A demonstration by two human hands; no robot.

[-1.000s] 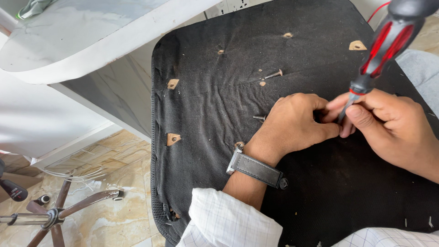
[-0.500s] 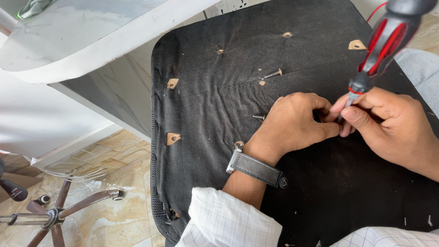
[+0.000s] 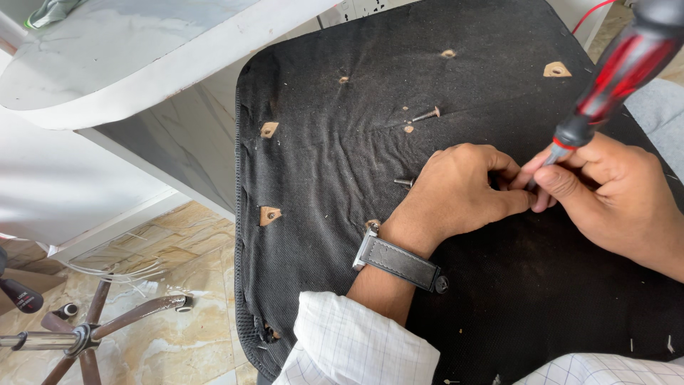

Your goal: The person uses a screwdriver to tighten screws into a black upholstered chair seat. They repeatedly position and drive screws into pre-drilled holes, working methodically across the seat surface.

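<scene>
Screwdriver (image 3: pixel 618 68): red and black handle, tilted, tip down on the seat pad between both hands.
Right hand (image 3: pixel 613 192): fingers pinched around the shaft just below the handle.
Left hand (image 3: pixel 459 189): fingers curled together at the tip, resting on the pad; watch (image 3: pixel 399 260) on the wrist.
Seat pad (image 3: pixel 320 178): black fabric, torn holes, loose screw (image 3: pixel 425 114) lying near the top.
Chair base (image 3: pixel 85 331): on the floor, lower left.

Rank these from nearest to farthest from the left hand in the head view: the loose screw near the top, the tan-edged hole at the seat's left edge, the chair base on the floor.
From the left hand:
1. Loose screw, just above it on the black seat.
2. Tan-edged hole, off at the seat's left edge.
3. Chair base, down on the floor, lower left.
</scene>
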